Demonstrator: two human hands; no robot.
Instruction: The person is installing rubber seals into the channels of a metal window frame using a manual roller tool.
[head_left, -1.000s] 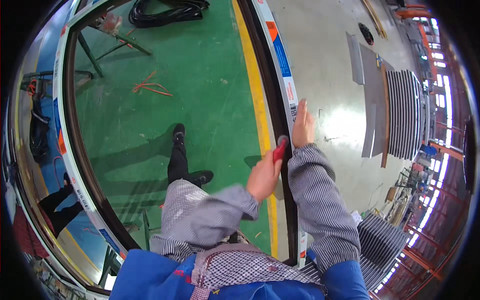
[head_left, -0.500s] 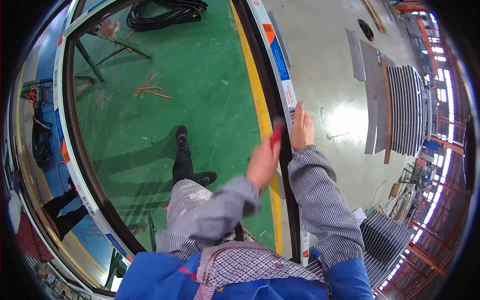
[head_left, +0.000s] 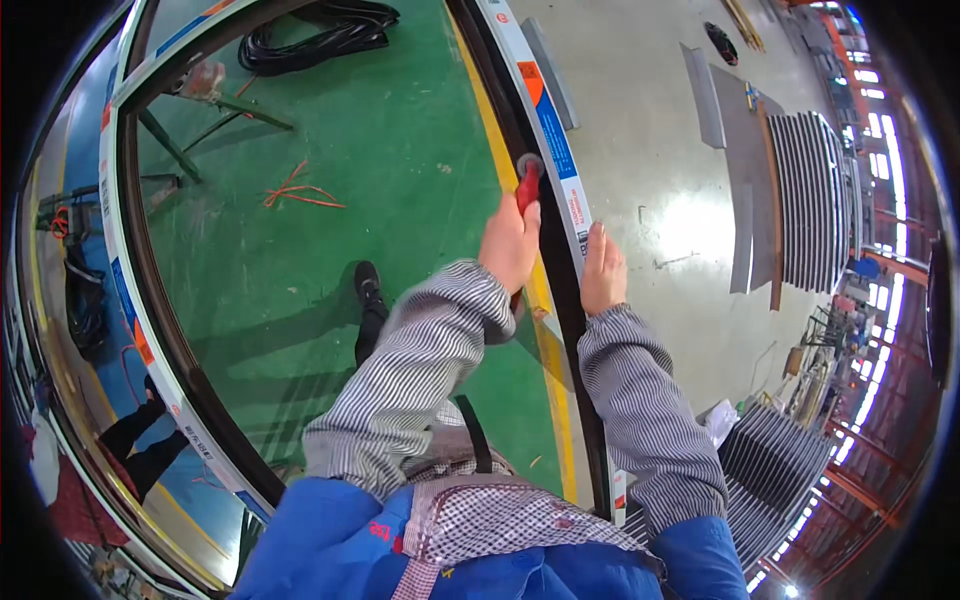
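My left hand (head_left: 511, 240) is closed around the red handle of a small hand roller (head_left: 530, 185). The roller's round wheel rests at the dark inner strip of a large window frame (head_left: 556, 140), on the frame's right side bar. White and blue protective film with orange patches covers the bar's outer face. Against that bar's outer edge, a little nearer to me, my right hand (head_left: 605, 272) holds on, its leading digit pointing away from me; its other fingers are partly hidden.
A coil of black rubber strip (head_left: 330, 30) lies on the green floor (head_left: 400, 190) beyond the frame, with orange cord (head_left: 300, 190) nearer. Stacked metal profiles (head_left: 805, 205) stand at right. At the far left, another person's dark-clad legs (head_left: 140, 445) show.
My left hand and the roller have moved away from me along the side bar. My right hand stays on the bar's outer edge. The whole view has shifted slightly.
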